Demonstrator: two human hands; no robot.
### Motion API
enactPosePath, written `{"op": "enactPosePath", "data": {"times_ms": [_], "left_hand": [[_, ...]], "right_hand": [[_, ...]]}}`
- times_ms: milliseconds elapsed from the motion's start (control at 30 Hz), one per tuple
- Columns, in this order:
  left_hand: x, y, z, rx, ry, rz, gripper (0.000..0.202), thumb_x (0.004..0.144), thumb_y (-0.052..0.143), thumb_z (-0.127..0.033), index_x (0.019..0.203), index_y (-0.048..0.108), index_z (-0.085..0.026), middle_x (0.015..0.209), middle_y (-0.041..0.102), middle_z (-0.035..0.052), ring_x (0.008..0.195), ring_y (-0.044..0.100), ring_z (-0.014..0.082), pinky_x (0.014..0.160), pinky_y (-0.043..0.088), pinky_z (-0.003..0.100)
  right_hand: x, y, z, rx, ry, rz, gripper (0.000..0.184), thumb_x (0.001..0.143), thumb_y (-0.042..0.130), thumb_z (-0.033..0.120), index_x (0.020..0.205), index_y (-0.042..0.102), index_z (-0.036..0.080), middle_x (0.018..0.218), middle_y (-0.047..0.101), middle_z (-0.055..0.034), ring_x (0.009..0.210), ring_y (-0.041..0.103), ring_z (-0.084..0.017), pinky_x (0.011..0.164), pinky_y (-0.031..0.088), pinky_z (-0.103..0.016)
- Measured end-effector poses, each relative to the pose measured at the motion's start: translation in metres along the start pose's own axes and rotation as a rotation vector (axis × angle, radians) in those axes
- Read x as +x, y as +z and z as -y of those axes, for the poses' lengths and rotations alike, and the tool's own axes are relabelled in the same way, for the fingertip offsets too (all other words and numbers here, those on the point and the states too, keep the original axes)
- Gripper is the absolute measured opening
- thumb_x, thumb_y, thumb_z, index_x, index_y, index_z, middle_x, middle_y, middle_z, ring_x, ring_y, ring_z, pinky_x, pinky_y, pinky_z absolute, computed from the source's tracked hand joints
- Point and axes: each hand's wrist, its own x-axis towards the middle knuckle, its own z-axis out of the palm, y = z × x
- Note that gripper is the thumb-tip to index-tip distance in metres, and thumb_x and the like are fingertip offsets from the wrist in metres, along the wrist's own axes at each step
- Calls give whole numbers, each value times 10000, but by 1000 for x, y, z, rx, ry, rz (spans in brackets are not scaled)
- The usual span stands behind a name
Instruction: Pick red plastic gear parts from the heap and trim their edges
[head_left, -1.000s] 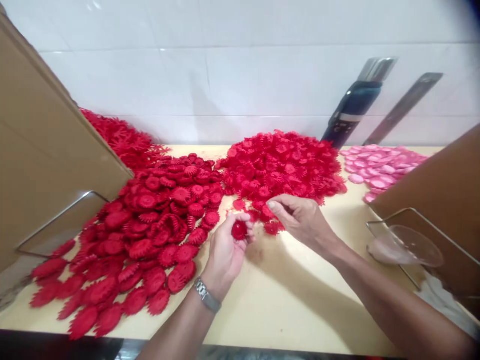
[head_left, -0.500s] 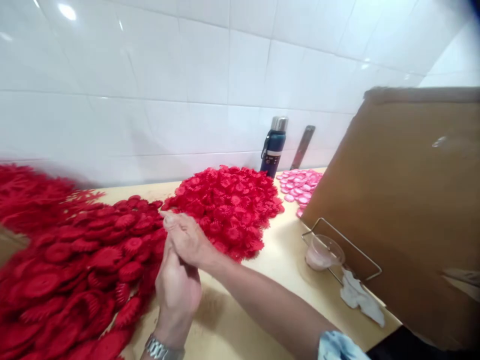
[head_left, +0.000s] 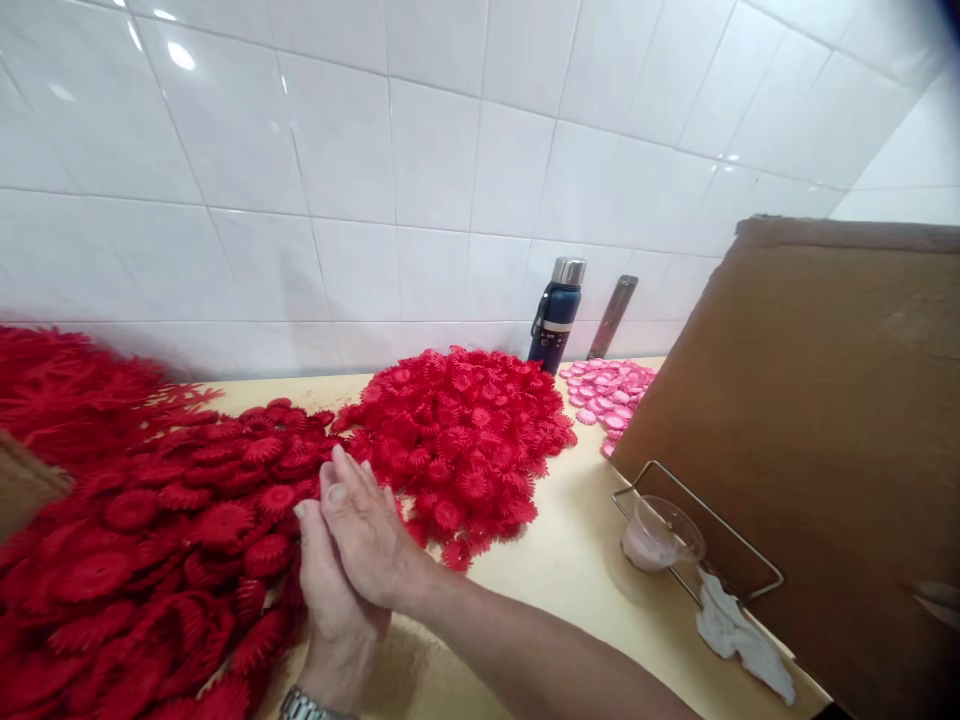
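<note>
Red flowers (head_left: 225,520); cup (head_left: 679,520) of pinkish stuff (head_left: 645,548)

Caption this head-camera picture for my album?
The left hand and right hand press together beside red flower heaps on a table.

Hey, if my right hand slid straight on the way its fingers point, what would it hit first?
Probably the red flower pieces lying just ahead of the right hand, where the flatter spread meets the rounded heap. Depth is hard to judge here.
</note>
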Motion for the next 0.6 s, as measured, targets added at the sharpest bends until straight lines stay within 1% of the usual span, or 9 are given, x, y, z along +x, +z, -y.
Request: {"op": "enactPosePath", "data": {"times_ms": [67,100,233,300,367,433,500,567,600], "left_hand": [[-2,2,2,-16,29,39,447,800,422,-546,1147,576,-309,1305,516,-4,1259,391,178,1083,246,366],[-2,1,1,-29,17,32,454,805,410,-548,1146,580,-302,1292,528,7,1250,404,177,1081,252,364],[-1,-6,-9,-72,-167,-60,518,831,294,-574,1182,555,-297,1291,524,47,1242,418,195,1055,294,410],[-2,-7,-9,-68,-199,-78,500,831,301,-572,1189,544,-323,1312,506,34,1252,406,196,1054,293,426],[-4,-3,-4,-72,-158,-49,466,830,336,-556,1180,550,-335,1332,488,9,1269,382,184,1068,272,403],[-6,0,3,-76,-93,5,454,815,391,-547,1167,565,-321,1336,486,1,1281,362,178,1084,247,373],[-5,-1,6,-90,-53,52,472,784,447,-560,1171,564,-318,1330,495,-5,1295,337,182,1096,223,366],[-1,-9,4,-136,-120,62,489,773,432,-590,1176,555,-342,1317,508,-23,1319,290,180,1102,204,378],[3,-15,2,-165,-177,74,493,771,413,-606,1176,550,-361,1313,511,-40,1336,249,171,1107,186,376]], "right_hand": [[8,-1,-4,9,2,8,610,903,140,545,1421,150,222,1484,186,-31,1377,59,-215,1096,43,-536],[6,-1,-5,4,-8,20,611,902,146,548,1420,150,225,1485,185,-26,1377,55,-211,1098,44,-530],[-23,5,-8,-46,-120,45,553,912,223,505,1406,225,255,1477,208,-4,1374,108,-181,1125,51,-449],[-30,5,-7,-54,-120,30,538,916,228,487,1405,232,263,1474,218,1,1372,124,-177,1130,50,-428],[-24,2,-5,-51,-55,14,555,918,187,498,1414,203,250,1480,199,-8,1374,105,-182,1126,47,-447],[-12,-3,-5,-45,1,-1,587,912,147,522,1422,160,234,1487,177,-19,1376,75,-190,1115,42,-481],[-4,-6,-5,-59,10,-13,598,911,142,526,1425,134,222,1487,181,-29,1377,61,-197,1106,37,-502],[-9,-4,-4,-108,-25,7,582,917,193,497,1423,153,211,1482,201,-38,1376,79,-202,1108,53,-493],[-16,-1,-4,-159,-46,-2,560,918,223,480,1417,185,228,1476,221,-24,1373,109,-192,1114,79,-468]]}}
